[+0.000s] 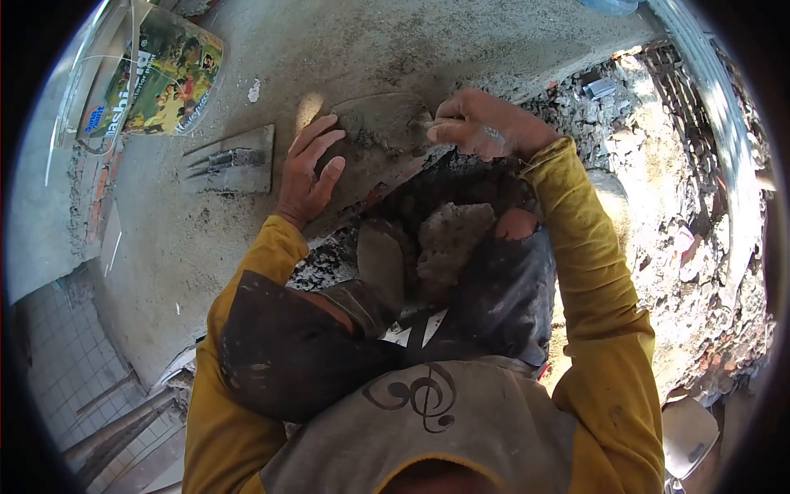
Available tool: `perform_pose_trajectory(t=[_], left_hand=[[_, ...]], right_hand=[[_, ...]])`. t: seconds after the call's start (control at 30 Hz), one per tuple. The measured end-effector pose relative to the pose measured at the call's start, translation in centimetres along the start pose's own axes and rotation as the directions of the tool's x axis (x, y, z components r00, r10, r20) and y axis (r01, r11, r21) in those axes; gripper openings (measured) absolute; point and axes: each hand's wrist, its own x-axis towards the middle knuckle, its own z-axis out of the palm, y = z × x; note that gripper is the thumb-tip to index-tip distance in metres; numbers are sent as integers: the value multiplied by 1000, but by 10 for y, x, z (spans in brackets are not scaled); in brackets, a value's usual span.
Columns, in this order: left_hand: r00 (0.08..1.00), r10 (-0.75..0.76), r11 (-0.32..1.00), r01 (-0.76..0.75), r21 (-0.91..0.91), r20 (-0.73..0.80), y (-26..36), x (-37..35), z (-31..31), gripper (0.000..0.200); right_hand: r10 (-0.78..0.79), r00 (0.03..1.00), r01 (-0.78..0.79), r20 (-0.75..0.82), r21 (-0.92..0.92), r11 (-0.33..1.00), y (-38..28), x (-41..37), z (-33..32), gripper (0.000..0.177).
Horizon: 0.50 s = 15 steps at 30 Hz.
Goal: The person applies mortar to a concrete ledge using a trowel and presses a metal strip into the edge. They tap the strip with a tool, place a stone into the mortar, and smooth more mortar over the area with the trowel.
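Observation:
A flat grey slab with a rounded far edge (pixel 383 122) lies on the concrete ledge, between my two hands. At its left end is my left hand (pixel 309 169), fingers and thumb spread, the fingertips right at the slab's edge. My right hand (pixel 485 125) is closed at the opposite end, thumb and forefinger pinched over the slab's right edge; grey dust marks its knuckles. A steel plastering trowel (pixel 232 160) rests handle-up on the concrete to the left of my left hand. Below the slab, a rough chunk of stone (pixel 453 247) stands between my legs.
A printed plastic bucket (pixel 169 78) stands at the upper left. Broken rubble (pixel 609 136) covers the sunlit ground on the right, beside a long grey pipe (pixel 712 99). White tiles (pixel 66 346) show at the lower left. A dark gap (pixel 461 177) runs along the ledge.

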Motion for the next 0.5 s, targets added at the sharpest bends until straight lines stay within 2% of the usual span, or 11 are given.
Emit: perform_pose_trajectory(t=[0.1, 0.23, 0.3, 0.4, 0.43, 0.5], left_hand=[[1000, 26, 998, -26, 50, 1, 1, 1, 0, 49], [999, 24, 999, -23, 30, -48, 7, 1, 0, 52], [997, 7, 1000, -7, -1, -74, 7, 1, 0, 52], [998, 3, 1000, -2, 15, -61, 5, 0, 1, 51], [998, -13, 1000, 13, 9, -53, 6, 1, 0, 50], [999, -27, 1000, 27, 2, -44, 7, 1, 0, 48]], right_hand=[[-79, 996, 81, -38, 28, 996, 10, -6, 17, 40], [-7, 999, 13, -39, 146, 989, 19, -30, 24, 39], [48, 988, -5, -147, 281, 960, 25, -54, 27, 36], [136, 948, -32, -289, 336, 941, 42, -107, 25, 31], [190, 922, -71, -336, 336, 939, 41, -131, 21, 31], [218, 809, -26, -546, 337, 941, 43, -178, 27, 30]])
